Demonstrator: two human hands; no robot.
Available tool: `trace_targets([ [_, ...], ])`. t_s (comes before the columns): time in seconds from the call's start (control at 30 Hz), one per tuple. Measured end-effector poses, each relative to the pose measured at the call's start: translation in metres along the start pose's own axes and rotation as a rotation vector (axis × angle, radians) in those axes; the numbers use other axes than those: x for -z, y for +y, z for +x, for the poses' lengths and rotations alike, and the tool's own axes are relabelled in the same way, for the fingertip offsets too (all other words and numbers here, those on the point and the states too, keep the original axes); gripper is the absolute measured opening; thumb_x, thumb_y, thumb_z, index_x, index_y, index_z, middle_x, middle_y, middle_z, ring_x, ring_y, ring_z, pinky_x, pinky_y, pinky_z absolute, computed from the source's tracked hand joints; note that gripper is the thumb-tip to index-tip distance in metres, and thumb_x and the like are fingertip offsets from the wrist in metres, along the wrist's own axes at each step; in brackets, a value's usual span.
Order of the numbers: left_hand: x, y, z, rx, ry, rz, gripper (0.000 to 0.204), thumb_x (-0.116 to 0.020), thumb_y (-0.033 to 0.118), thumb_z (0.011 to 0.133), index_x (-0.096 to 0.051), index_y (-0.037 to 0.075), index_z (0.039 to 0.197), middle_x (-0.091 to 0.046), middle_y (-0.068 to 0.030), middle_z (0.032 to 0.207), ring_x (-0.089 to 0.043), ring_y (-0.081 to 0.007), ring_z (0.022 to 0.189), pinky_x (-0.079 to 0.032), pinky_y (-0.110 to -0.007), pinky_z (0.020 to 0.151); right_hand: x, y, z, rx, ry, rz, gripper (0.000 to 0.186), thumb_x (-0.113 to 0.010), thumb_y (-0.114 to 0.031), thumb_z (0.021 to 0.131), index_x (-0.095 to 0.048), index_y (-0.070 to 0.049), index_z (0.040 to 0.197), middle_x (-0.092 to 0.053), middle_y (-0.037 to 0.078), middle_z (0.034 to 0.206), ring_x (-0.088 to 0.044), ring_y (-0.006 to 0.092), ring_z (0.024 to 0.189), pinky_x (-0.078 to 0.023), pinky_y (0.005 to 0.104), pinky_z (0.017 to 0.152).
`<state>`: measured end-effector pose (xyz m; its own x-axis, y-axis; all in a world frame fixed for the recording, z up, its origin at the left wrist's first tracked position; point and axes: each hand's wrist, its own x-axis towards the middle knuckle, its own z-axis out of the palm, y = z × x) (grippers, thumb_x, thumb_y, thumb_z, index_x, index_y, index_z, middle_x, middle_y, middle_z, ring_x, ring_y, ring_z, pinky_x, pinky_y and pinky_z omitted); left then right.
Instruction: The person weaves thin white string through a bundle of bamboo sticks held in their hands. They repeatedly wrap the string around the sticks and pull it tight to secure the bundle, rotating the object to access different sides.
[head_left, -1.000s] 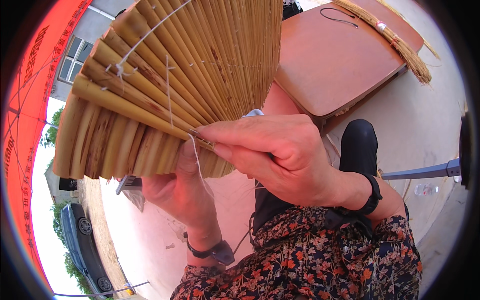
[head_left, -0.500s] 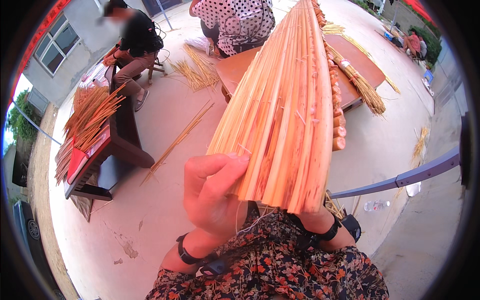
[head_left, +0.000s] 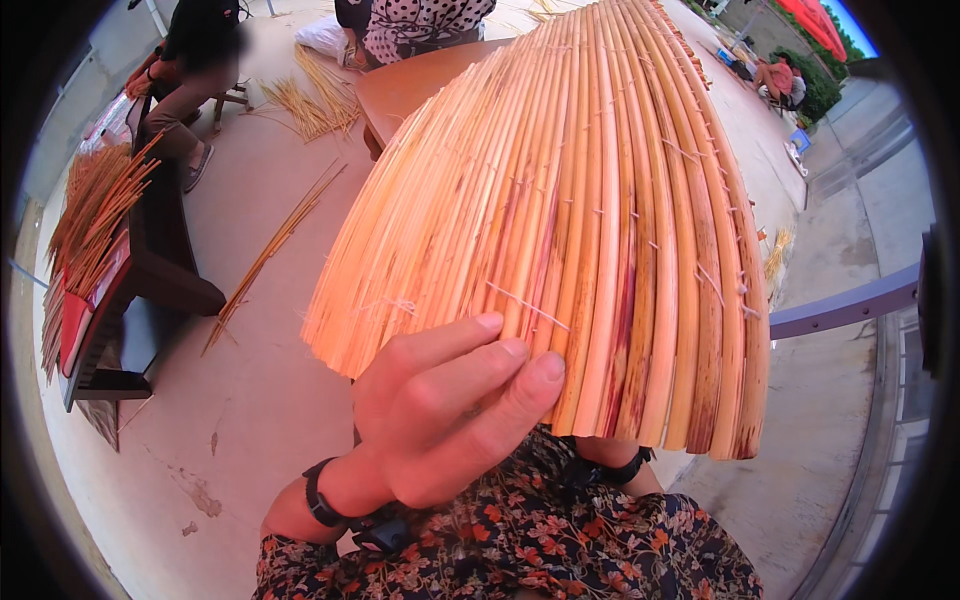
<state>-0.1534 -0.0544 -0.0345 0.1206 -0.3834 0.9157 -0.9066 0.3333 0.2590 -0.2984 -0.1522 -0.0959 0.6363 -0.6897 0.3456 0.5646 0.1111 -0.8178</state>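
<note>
At lower centre, left hand [head_left: 440,410] rests half-curled on mat [head_left: 560,200], apparently steadying it, pinch unconfirmed; right hand hidden, grip indeterminable.

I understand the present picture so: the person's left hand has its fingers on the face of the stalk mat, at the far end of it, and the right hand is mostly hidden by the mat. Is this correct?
Not the far end: the left hand has its fingers on the stalk mat at its near end, as the head view shows.
</note>
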Motion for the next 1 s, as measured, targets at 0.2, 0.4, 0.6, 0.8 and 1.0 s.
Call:
trace_targets([
  [0.2, 0.004, 0.003, -0.001, 0.060, -0.096, -0.050, 0.037, -0.072, -0.012, 0.072, -0.070, 0.007, 0.103, -0.060, -0.0108, 0.103, -0.064, -0.0308, 0.090, -0.054, -0.033, 0.073, 0.005, 0.008, -0.005, -0.004, 0.028, -0.018, 0.021, -0.058, -0.001, 0.095, -0.064, 0.006, 0.114, -0.066, 0.011, 0.103, -0.060, 0.0113, 0.077, -0.052, 0.0255, 0.069],
  [0.4, -0.011, -0.001, 0.001, 0.020, 0.089, -0.036, 0.021, -0.080, 0.002, 0.072, -0.073, 0.007, 0.091, -0.064, -0.0047, 0.094, -0.064, -0.0219, 0.082, -0.052, -0.026, 0.060, 0.005, 0.009, -0.009, 0.004, 0.052, -0.042, 0.022, -0.059, -0.002, 0.095, -0.062, 0.005, 0.116, -0.065, 0.012, 0.105, -0.060, 0.0120, 0.080, -0.052, 0.0260, 0.071],
  [0.6, -0.008, -0.003, 0.000, 0.004, 0.050, -0.051, 0.020, -0.079, 0.001, 0.071, -0.073, 0.006, 0.089, -0.064, -0.0061, 0.094, -0.062, -0.0233, 0.082, -0.050, -0.027, 0.058, 0.004, 0.011, -0.012, 0.010, 0.064, -0.049, 0.023, -0.059, -0.003, 0.095, -0.061, 0.005, 0.117, -0.065, 0.012, 0.106, -0.060, 0.0128, 0.082, -0.052, 0.0265, 0.073],
  [0.8, -0.001, -0.002, -0.001, -0.008, -0.054, -0.083, 0.024, -0.075, -0.004, 0.073, -0.070, 0.004, 0.095, -0.061, -0.0097, 0.103, -0.061, -0.0292, 0.089, -0.049, -0.032, 0.062, 0.003, 0.012, -0.016, 0.013, 0.070, -0.052, 0.025, -0.059, -0.004, 0.095, -0.060, 0.005, 0.119, -0.064, 0.012, 0.108, -0.060, 0.0135, 0.085, -0.051, 0.0271, 0.075],
  [1.0, 0.002, -0.003, 0.000, -0.025, -0.134, -0.113, 0.027, -0.074, -0.007, 0.073, -0.069, 0.001, 0.099, -0.061, -0.0117, 0.108, -0.060, -0.0327, 0.093, -0.048, -0.033, 0.060, 0.002, 0.013, -0.018, 0.010, 0.077, -0.055, 0.026, -0.059, -0.005, 0.095, -0.058, 0.004, 0.120, -0.063, 0.012, 0.110, -0.060, 0.0143, 0.088, -0.051, 0.0276, 0.077],
])
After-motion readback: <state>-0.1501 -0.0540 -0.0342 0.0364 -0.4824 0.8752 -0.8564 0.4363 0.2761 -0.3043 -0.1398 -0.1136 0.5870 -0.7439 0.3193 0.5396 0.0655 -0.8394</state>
